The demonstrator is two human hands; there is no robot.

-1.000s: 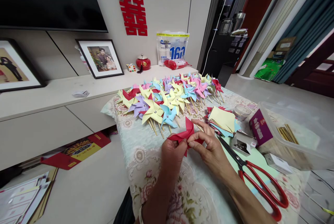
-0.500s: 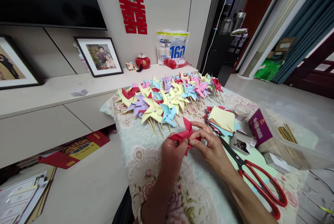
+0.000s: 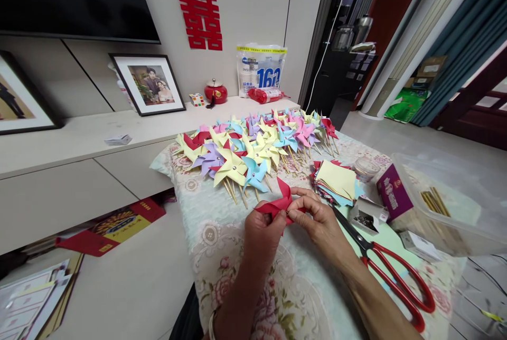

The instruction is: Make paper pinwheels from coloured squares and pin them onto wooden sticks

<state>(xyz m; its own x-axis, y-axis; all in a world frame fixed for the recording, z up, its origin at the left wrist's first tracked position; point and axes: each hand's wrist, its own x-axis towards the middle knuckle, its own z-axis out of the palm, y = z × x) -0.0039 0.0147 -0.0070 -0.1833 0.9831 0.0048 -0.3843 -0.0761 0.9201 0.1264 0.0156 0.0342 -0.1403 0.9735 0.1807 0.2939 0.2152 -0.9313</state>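
A red paper pinwheel (image 3: pixel 282 204), its points folded in toward the middle, is held between both hands above the near part of the table. My left hand (image 3: pixel 264 229) is closed on its left side, thumb pressed near the centre. With thumb and forefinger, my right hand (image 3: pixel 315 216) pinches at the pinwheel's centre; whatever small piece sits between those fingertips is too small to make out. Just beyond the hands stand many finished pinwheels (image 3: pixel 233 167) in yellow, blue, purple, pink and red on sticks.
Scissors with red handles (image 3: pixel 372 247) lie right of my right forearm. Past them are a paper stack (image 3: pixel 336 181), a small box of fasteners (image 3: pixel 366 218), a small white box (image 3: pixel 420 246) and a clear plastic bin (image 3: pixel 447 229) holding sticks (image 3: pixel 435 202). Flowered cloth (image 3: pixel 293 287) covers the table.
Both hands keep their hold on the red pinwheel, with only slight finger movement at its centre. The whole view has shifted very slightly.
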